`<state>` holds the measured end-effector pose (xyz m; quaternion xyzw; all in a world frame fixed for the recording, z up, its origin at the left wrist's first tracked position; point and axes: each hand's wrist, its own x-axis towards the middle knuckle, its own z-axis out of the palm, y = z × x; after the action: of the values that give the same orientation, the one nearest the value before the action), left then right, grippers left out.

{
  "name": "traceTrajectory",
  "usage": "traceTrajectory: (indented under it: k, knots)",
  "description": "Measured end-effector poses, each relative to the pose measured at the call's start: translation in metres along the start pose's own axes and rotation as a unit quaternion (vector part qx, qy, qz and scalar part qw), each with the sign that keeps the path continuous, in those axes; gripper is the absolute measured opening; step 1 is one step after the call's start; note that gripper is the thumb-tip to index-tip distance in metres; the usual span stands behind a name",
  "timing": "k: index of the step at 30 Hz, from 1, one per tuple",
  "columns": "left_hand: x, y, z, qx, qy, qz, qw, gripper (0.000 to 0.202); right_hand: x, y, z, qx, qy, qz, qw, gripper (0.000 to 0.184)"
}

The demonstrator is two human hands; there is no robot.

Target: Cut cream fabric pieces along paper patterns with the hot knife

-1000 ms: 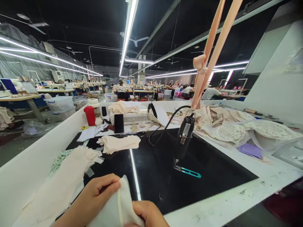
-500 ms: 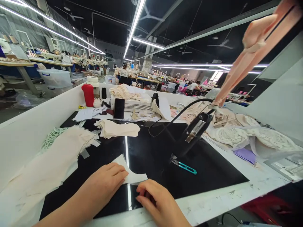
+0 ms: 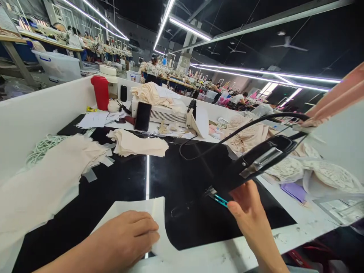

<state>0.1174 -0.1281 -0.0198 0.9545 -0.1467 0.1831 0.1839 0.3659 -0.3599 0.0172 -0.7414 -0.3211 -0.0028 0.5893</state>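
My left hand (image 3: 122, 239) lies flat, fingers together, pressing a white cut fabric piece (image 3: 133, 206) onto the black table mat (image 3: 182, 182) at the near edge. Raised to the right, my right hand (image 3: 250, 216) has its fingers stretched up against the lower end of a black corded hand tool (image 3: 261, 159). The tool hangs tilted from a peach strap (image 3: 338, 100). Nothing is held in that hand. Teal thread snips (image 3: 220, 199) lie on the mat just behind its fingertips.
A stack of beige cut pieces (image 3: 136, 143) sits mid-mat, with a larger cream pile (image 3: 48, 178) and green cord (image 3: 42, 146) at left. Behind stand a red cup (image 3: 100, 91), a phone (image 3: 142, 116) and a white box (image 3: 167, 113). Lace pieces (image 3: 327, 174) cover the right side.
Both hands laid the white piece down on the mat. My right hand then left it and rose to the hanging tool, while the view dropped and swung right.
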Motion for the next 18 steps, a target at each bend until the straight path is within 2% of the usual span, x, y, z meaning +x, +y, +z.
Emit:
traceTrajectory:
  k: [1,3,5,8,11,14,18]
  knots:
    - [0.003,0.000,-0.002,0.005,0.000,0.007,1.000,0.028,0.007,-0.006,0.005,0.034,0.005,-0.031,0.999,0.086]
    - [0.008,-0.002,-0.001,0.029,0.002,0.017,0.999,0.029,0.021,-0.020,0.017,0.098,0.015,-0.071,0.993,0.075]
    - [0.014,-0.006,0.004,0.063,0.021,0.022,0.998,0.029,0.033,-0.032,0.029,0.155,0.021,-0.079,0.985,0.065]
    - [0.019,-0.014,0.017,0.120,0.063,0.031,0.990,0.023,0.045,-0.042,0.045,0.201,-0.002,-0.075,0.977,0.070]
    - [0.019,-0.019,0.026,0.155,0.055,0.027,0.986,0.023,0.046,-0.048,0.059,0.234,-0.048,-0.077,0.968,0.073]
    - [0.017,-0.020,0.028,0.160,0.047,0.028,0.986,0.026,0.040,-0.055,0.075,0.275,-0.084,-0.084,0.954,0.060]
    - [0.015,-0.018,0.030,0.161,0.061,0.013,0.985,0.028,0.029,-0.064,0.103,0.338,-0.075,-0.098,0.933,0.047]
